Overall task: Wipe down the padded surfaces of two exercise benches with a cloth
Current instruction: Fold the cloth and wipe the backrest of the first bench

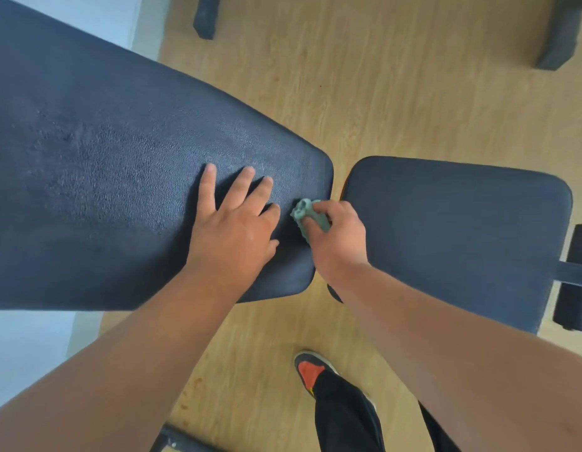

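Note:
A long dark padded backrest (103,177) fills the left of the view, and the same bench's shorter seat pad (452,230) lies to its right across a narrow gap. My left hand (237,223) rests flat on the backrest near its right end, fingers spread. My right hand (335,236) grips a bunched green cloth (307,215) and presses it onto the backrest's right end, close to the gap.
Wooden floor (397,93) surrounds the bench. Black foam rollers (573,308) and a frame bar stick out at the seat's right. Dark parts of other equipment (558,31) stand at the top. My shoe (312,370) and trouser leg are below the gap.

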